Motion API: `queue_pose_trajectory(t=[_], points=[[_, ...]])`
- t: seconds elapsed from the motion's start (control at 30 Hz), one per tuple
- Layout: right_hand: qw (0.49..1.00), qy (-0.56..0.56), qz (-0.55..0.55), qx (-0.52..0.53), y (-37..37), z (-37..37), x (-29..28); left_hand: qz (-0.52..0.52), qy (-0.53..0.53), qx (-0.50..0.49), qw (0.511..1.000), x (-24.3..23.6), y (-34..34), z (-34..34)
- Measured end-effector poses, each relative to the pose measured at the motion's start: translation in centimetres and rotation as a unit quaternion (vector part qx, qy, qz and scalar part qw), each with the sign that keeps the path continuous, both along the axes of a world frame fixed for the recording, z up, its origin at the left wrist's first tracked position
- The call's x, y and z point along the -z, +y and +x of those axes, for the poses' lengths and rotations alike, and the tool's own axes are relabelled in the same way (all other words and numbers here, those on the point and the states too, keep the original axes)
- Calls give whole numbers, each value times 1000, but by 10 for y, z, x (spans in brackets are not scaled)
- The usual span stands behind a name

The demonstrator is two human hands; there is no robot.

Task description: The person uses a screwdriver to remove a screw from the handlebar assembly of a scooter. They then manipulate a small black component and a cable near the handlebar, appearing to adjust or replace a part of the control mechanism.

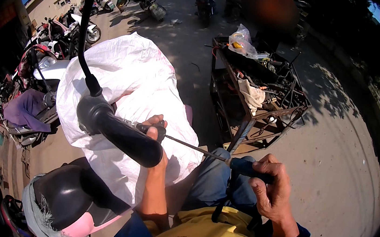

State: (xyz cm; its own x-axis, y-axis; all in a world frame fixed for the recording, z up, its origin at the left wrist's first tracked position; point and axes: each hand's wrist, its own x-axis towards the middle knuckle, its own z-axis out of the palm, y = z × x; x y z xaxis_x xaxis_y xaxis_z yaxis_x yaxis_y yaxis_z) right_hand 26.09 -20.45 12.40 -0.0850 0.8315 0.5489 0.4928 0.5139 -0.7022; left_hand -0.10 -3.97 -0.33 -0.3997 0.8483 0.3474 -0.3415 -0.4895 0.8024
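Note:
My right hand [274, 188] grips the dark blue handle of a long screwdriver [197, 149] between thumb and fingers. Its thin shaft runs left, and the tip meets a small black part [159, 131] that my left hand [154, 135] pinches. What exactly that part is, I cannot make out. Just left of my left hand is the black handlebar grip [126, 140] of a scooter, partly covering the fingers. From the bar rises a black mirror stem [85, 36]. A large white woven plastic sheet [125, 71] drapes over the scooter's front behind the hands.
A rusty metal tool cart [245, 122] stands at right, heaped with tools, a beige rag [250, 96] and a clear plastic bag [242, 42]. The scooter's black and pink seat end [66, 193] lies lower left. Parked scooters [61, 33] line the left; another person [270, 8] is at the back.

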Motion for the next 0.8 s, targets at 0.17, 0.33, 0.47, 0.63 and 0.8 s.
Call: queue_pose_trajectory(t=[0.17, 0.33, 0.47, 0.63, 0.8], points=[[999, 6, -41, 0, -5, 2, 1, -18, -16, 13, 1000, 0, 1, 0], [986, -17, -143, 83, -8, 5, -2, -11, -14, 14, 1000, -2, -1, 0], [996, -61, 20, -67, 3, 15, 1, -16, 1, 0, 1000, -8, -4, 4], [997, 50, -51, 6, -1, 6, 6, -20, 0, 8, 1000, -11, -1, 8], [995, 3, -84, 58, 3, 5, 0, -18, -4, -4, 1000, -12, -6, 1]])
